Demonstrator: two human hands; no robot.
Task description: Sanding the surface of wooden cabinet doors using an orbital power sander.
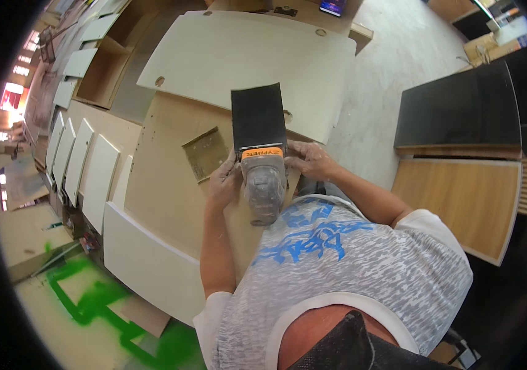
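Observation:
A dusty grey power sander point(265, 185) with an orange band is in front of my body, over a light wooden panel. From its far end a black sheet point(257, 114) that looks like sandpaper sticks out, away from me. My left hand point(223, 183) is closed on the sander's left side. My right hand point(308, 160) has its fingers bent against the right side, by the sheet's near edge. The tool hides some of the fingertips. Just beyond my left hand, a small worn rectangular piece point(206, 154) lies on the panel point(161, 172).
A large white panel point(251, 52) with round holes lies beyond the sander. White boards point(100, 179) stand in a row at left, beside an open wooden cabinet point(100, 74). Green-sprayed board point(90, 296) is at lower left. Dark point(454, 111) and wood-grain panels point(457, 203) are at right.

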